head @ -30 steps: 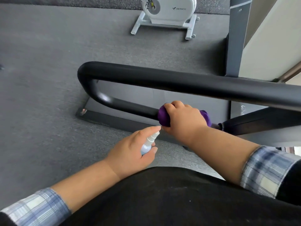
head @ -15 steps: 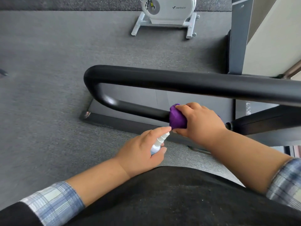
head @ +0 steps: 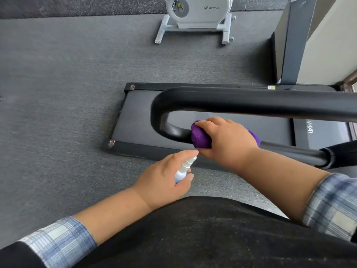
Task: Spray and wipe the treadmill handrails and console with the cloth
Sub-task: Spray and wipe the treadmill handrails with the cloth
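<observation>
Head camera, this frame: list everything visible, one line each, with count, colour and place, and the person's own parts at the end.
handrail: one, black, a U-shaped bar across the middle right.
cloth: one, purple, wrapped round the lower handrail bar.
spray bottle: one, white top and pale blue body, near the centre.
treadmill deck: one, black, on the floor under the handrail.
exercise machine: one, white, top centre.
floor: grey, all around.
post: one, dark grey, top right.
left hand: holds the spray bottle.
right hand: grips the cloth on the bar.
sleeves: two, blue plaid, bottom corners.
</observation>
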The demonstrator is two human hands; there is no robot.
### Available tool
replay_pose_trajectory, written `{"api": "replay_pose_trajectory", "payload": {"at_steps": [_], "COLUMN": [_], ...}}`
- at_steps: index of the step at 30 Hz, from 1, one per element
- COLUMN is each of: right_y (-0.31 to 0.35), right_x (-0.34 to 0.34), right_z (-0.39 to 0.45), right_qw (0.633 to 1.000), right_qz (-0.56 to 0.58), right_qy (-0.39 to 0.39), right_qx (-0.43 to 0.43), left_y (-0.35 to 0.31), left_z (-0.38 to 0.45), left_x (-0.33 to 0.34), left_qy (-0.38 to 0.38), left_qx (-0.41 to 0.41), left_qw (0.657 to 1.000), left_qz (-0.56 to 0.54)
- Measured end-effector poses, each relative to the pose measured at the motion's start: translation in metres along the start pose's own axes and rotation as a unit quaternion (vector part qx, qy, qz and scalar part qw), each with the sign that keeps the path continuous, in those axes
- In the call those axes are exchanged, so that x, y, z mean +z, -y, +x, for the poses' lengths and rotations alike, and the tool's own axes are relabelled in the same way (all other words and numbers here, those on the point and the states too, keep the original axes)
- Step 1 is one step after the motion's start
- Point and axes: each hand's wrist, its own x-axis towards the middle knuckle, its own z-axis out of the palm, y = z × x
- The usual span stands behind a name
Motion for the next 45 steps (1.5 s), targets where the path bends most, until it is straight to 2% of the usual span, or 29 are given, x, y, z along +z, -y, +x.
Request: {"api": "replay_pose_trajectory", "payload": {"at_steps": [2, 5, 7, 9, 12, 14, 20, 24, 28, 30, 33, 37, 41, 45], "right_y": [0.011, 0.019, 0.029, 0.045, 0.064, 0.068, 0.048, 0.01, -0.009, 0.006, 0.051, 0.095, 0.081, 0.06], "right_x": [0.001, 0.003, 0.005, 0.008, 0.013, 0.011, 0.004, -0.01, -0.02, -0.017, -0.005, 0.015, 0.015, 0.007], "right_z": [0.01, 0.017, 0.023, 0.029, 0.037, 0.04, 0.024, -0.009, -0.029, -0.021, 0.008, 0.032, 0.021, 0.0], "right_qw": [0.995, 0.966, 0.95, 0.959, 0.98, 0.988, 0.999, 0.992, 0.952, 0.949, 0.959, 0.977, 0.994, 0.993], "right_qz": [0.099, 0.237, 0.285, 0.245, 0.082, 0.039, -0.018, 0.026, 0.18, 0.198, 0.213, 0.126, 0.022, -0.012], "right_qy": [-0.032, -0.102, -0.126, -0.136, -0.156, -0.137, 0.001, 0.024, -0.053, -0.086, -0.102, -0.142, -0.082, -0.044], "right_qx": [0.012, 0.031, 0.002, -0.049, -0.087, -0.063, 0.032, 0.12, 0.24, 0.231, 0.154, 0.098, 0.068, 0.113], "left_y": [0.015, 0.037, 0.048, 0.054, 0.062, 0.068, 0.071, 0.075, 0.079, 0.079, 0.078, 0.079, 0.079, 0.076], "left_z": [-0.003, -0.003, -0.001, 0.003, 0.006, 0.009, 0.019, 0.022, 0.021, 0.021, 0.022, 0.023, 0.025, 0.029], "left_x": [-0.013, -0.031, -0.04, -0.046, -0.053, -0.056, -0.055, -0.057, -0.058, -0.058, -0.059, -0.058, -0.056, -0.05], "left_qy": [0.008, 0.011, 0.01, 0.018, 0.025, 0.034, 0.082, 0.099, 0.094, 0.09, 0.072, 0.05, 0.064, 0.076], "left_qx": [0.003, 0.019, 0.037, 0.06, 0.107, 0.126, 0.176, 0.176, 0.164, 0.172, 0.188, 0.204, 0.207, 0.206], "left_qw": [1.0, 1.0, 0.999, 0.998, 0.994, 0.991, 0.981, 0.979, 0.98, 0.979, 0.976, 0.971, 0.969, 0.969], "left_qz": [-0.01, -0.014, -0.012, -0.012, -0.011, -0.011, -0.009, -0.021, -0.053, -0.063, -0.086, -0.117, -0.116, -0.117]}}
